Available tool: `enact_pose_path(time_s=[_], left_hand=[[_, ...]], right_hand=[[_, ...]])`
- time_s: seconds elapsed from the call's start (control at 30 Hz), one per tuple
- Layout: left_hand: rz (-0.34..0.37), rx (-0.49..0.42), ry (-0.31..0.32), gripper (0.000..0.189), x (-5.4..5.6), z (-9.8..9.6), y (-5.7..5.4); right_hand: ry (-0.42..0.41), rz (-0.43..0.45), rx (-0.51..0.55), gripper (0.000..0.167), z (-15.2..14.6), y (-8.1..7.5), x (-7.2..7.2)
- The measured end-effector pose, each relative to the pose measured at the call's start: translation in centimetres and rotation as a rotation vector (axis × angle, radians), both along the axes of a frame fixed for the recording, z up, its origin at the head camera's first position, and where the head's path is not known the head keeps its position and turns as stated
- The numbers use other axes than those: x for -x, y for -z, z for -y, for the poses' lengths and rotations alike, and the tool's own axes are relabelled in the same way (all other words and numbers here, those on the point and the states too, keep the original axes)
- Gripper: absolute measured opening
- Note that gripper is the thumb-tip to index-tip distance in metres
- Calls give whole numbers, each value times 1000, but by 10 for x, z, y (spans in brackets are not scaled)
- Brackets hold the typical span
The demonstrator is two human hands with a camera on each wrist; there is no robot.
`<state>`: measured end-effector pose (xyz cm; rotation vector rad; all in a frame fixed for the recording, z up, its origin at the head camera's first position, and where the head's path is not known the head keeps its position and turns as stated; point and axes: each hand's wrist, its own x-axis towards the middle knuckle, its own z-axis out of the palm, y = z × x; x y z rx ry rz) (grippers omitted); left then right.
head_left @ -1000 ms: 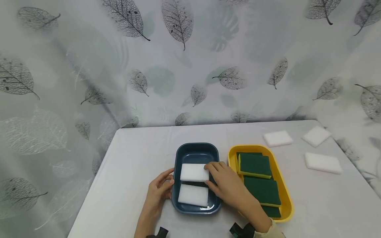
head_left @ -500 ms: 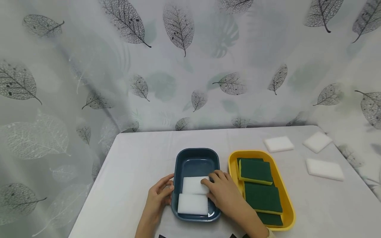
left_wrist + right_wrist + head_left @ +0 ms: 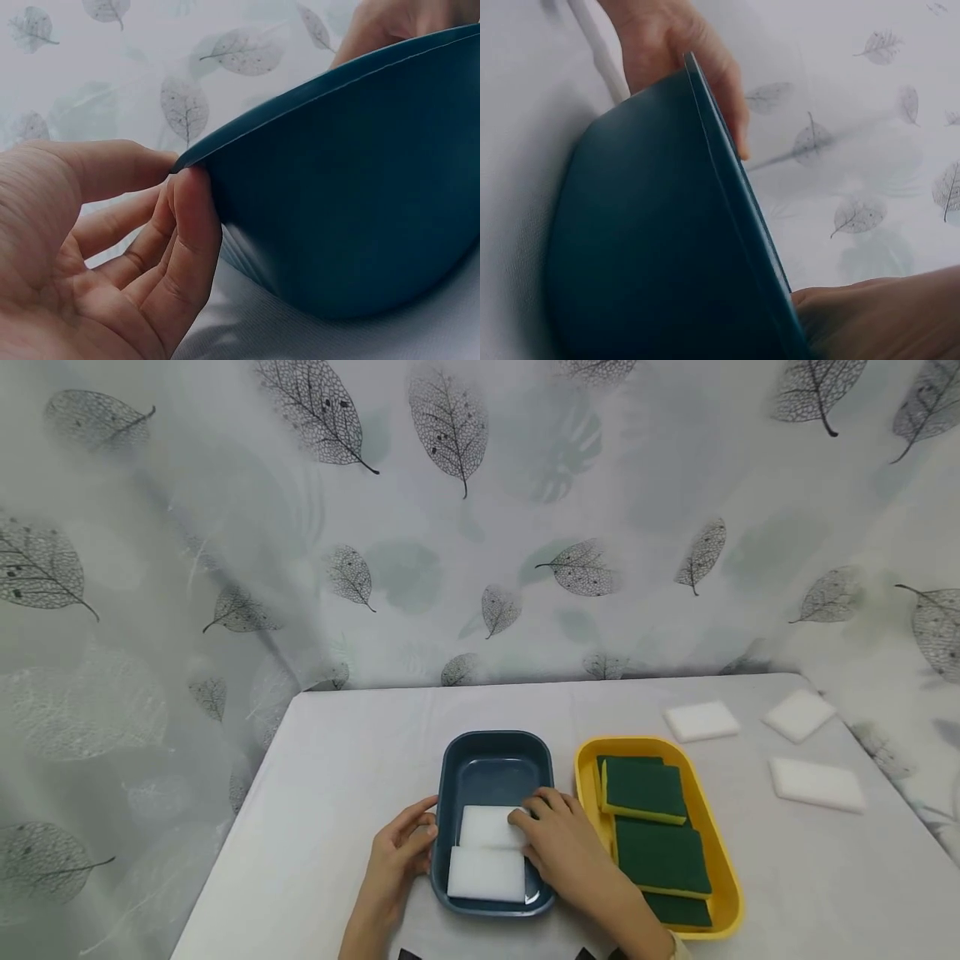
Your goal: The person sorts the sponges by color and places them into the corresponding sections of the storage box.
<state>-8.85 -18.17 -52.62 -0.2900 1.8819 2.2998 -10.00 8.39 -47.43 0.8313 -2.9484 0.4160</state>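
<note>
A dark blue tray (image 3: 495, 781) stands before me, with two white sponges in its nearer half. My left hand (image 3: 401, 843) pinches the tray's left rim; in the left wrist view its thumb (image 3: 124, 169) lies at the rim's top and the fingers bear on the outside wall. Reaching over the right rim, my right hand (image 3: 573, 860) holds the right end of the farther white sponge (image 3: 483, 827), one finger on its top. The nearer white sponge (image 3: 486, 874) lies against it, untouched. The tray wall (image 3: 645, 225) hides my right fingertips in the right wrist view.
A yellow tray (image 3: 723, 877) with several green-and-yellow scouring sponges (image 3: 660, 856) stands close on the right. Three more white sponges (image 3: 817, 783) lie loose at the table's far right. A leaf-patterned curtain (image 3: 480, 527) hangs behind the table (image 3: 330, 777).
My right hand has brought the farther white sponge nearer and down against the other, covering the green strip between them. One right finger now lies over its top. The left hand keeps its place.
</note>
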Motion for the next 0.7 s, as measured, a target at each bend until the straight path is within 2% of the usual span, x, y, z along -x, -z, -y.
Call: enact_pose_path(time_s=[0.27, 0.37, 0.5, 0.7], left_hand=[[7, -2, 6, 49, 2, -1, 0], [-6, -4, 15, 49, 3, -1, 0], [-26, -14, 12, 50, 3, -2, -3], [-15, -9, -1, 50, 1, -1, -3]], right_hand=[[20, 38, 27, 52, 3, 1, 1], [41, 28, 16, 54, 4, 0, 2], [64, 15, 23, 52, 6, -1, 4], [70, 12, 45, 45, 8, -1, 4]])
